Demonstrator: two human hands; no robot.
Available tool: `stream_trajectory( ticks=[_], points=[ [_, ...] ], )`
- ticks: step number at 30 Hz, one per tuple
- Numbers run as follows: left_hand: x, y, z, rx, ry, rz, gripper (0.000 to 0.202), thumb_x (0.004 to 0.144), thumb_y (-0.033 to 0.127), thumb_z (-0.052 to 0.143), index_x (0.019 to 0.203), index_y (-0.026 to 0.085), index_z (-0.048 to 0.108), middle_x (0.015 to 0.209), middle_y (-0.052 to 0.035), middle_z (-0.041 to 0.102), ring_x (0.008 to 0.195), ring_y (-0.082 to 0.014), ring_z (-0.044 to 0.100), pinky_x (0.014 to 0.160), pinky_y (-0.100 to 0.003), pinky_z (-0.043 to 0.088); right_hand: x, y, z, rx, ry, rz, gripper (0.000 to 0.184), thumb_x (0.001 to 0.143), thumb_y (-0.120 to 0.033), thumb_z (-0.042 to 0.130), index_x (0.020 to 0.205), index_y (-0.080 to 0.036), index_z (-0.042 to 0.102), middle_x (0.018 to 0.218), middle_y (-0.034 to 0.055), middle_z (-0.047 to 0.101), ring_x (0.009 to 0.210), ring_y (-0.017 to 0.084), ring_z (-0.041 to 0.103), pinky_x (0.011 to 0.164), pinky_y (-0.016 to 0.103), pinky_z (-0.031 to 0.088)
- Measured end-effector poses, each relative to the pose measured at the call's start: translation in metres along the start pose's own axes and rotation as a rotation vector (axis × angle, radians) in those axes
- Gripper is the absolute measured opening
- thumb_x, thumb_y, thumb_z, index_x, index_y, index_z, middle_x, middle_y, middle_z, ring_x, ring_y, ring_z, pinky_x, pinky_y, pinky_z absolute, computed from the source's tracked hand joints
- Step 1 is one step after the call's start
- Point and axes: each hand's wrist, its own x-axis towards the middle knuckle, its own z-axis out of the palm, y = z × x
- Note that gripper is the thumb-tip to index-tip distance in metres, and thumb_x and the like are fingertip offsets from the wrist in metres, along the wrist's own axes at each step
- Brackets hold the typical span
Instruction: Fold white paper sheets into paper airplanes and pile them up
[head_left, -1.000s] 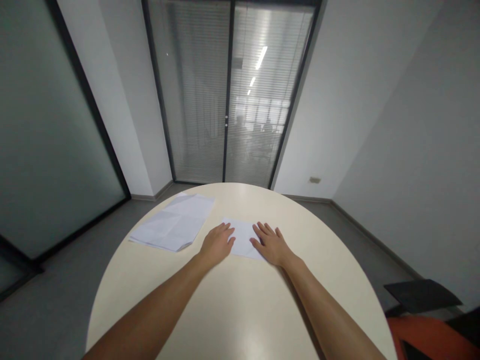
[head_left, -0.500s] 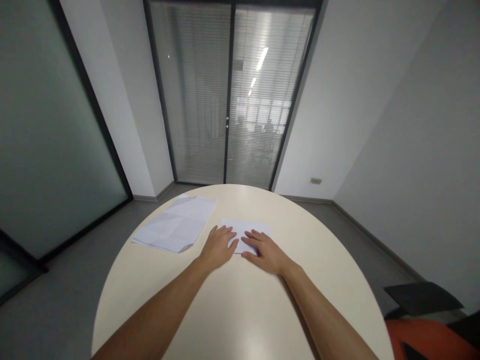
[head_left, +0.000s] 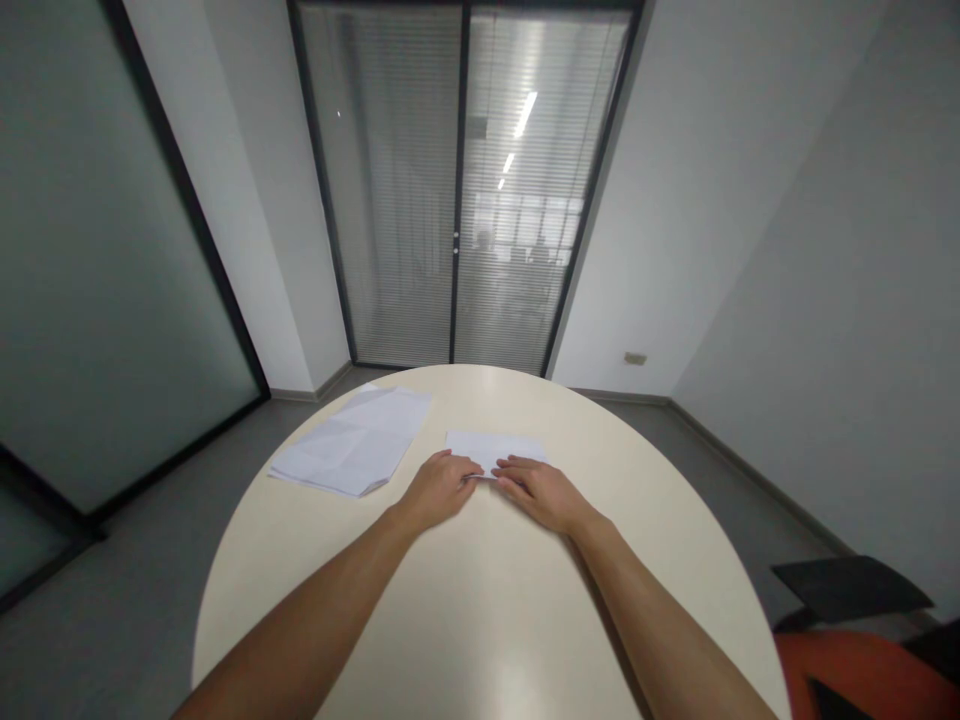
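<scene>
Versus half a second ago: sheet's (head_left: 491, 446) near edge is now shifted away from the wearer, and less depth of paper is left showing. Thin edge line is seen in the gap between the two sets of fingertips; whether it is folded over or just lifted can't be told. Right fingers are drawn closer together than in the earlier frame, where they were spread on top of the paper. Left hand (head_left: 441, 492) is shifted only slightly.

Fingers: left ones are bent a little, held close together, laid on the near edge, thumb kept just below them. Right hand (head_left: 546, 497) is laid flatter, fingers nearly straight and bunched, thumb tucked close in on the near side. Both are in contact with the sheet; whether it is actually pinched by either can't be told. A small gap is left between hands.

Sheet is located under and just beyond the fingertips, on the table (head_left: 480, 600). Paper pile (head_left: 356, 440) is placed left of the left fingers, apart from them.
</scene>
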Motion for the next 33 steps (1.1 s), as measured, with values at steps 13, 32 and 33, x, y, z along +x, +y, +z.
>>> stream_trajectory(
  ticks=[13, 32, 33],
  points=[
    [0.002, -0.003, -0.008, -0.075, 0.072, -0.193, 0.022, 0.093, 0.03, 0.057, 0.1, 0.026, 0.077, 0.102, -0.0016, 0.078, 0.094, -0.0207, 0.071, 0.085, -0.029, 0.051, -0.011, 0.022, -0.013, 0.007, 0.015, 0.115, 0.045, 0.102, -0.047, 0.039, 0.126, -0.024, 0.069, 0.128, 0.007, 0.07, 0.117, 0.027, 0.065, 0.1, 0.04, 0.049],
    [0.01, -0.002, -0.012, -0.442, 0.394, -0.393, 0.026, 0.084, 0.044, 0.066, 0.09, 0.019, 0.073, 0.085, -0.0021, 0.075, 0.076, -0.0185, 0.066, 0.073, -0.027, 0.049, -0.015, 0.054, -0.009, 0.578, 0.362, 0.325, 0.041, 0.084, -0.052, 0.068, 0.106, -0.017, 0.073, 0.112, 0.0115, 0.075, 0.104, 0.029, 0.069, 0.097, 0.044, 0.05],
    [0.011, -0.001, -0.013, -0.467, 0.41, -0.406, 0.027, 0.084, 0.045, 0.066, 0.09, 0.019, 0.073, 0.084, -0.0021, 0.074, 0.077, -0.0186, 0.066, 0.073, -0.027, 0.049, -0.014, 0.055, -0.009, 0.599, 0.378, 0.32, 0.042, 0.084, -0.053, 0.068, 0.107, -0.017, 0.073, 0.113, 0.0113, 0.075, 0.104, 0.029, 0.068, 0.098, 0.045, 0.05]
  ],
)
